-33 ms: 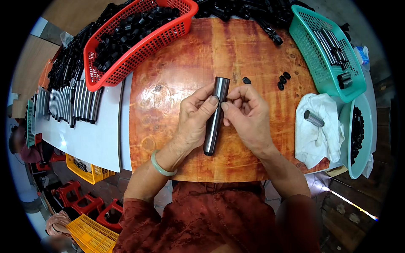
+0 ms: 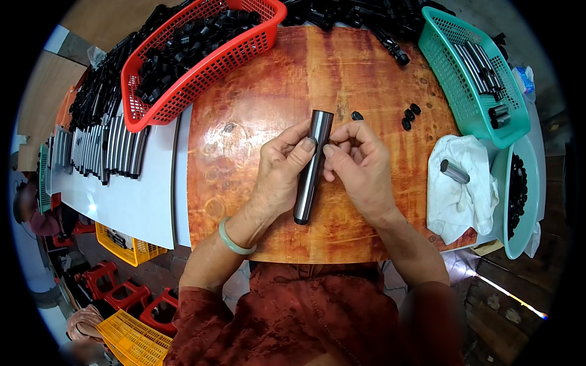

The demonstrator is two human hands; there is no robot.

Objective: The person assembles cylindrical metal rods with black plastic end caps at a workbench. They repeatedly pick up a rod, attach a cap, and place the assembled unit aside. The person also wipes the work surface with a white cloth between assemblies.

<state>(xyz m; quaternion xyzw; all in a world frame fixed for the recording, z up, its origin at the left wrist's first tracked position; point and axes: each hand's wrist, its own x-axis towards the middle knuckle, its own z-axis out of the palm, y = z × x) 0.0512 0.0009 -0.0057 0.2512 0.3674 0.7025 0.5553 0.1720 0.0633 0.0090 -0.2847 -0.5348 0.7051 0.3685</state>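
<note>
A dark, shiny metal tube [image 2: 310, 177] with a black end piece at its near end stands slanted in front of me, above the wooden board. My left hand [image 2: 284, 161] is closed on it, thumb along its front, where a small dark spot shows by the thumb tip. Close against the tube's right side is my right hand [image 2: 361, 165], thumb and fingers curled together; whatever they pinch is hidden. Beyond this hand a small black oval part [image 2: 357, 116] lies on the board, and several similar black parts [image 2: 410, 116] are farther right.
A red basket [image 2: 201, 76] of black parts stands at far left, with rows of metal tubes [image 2: 104, 146] below it. On the right are a green basket [image 2: 470, 116] with tubes, a white cloth [image 2: 455, 207] bearing a short tube [image 2: 455, 171], and a pale green basin [image 2: 531, 201].
The right thumb has shifted very slightly to the right, and the tube's near end has risen a touch. Both hands otherwise keep their places.
</note>
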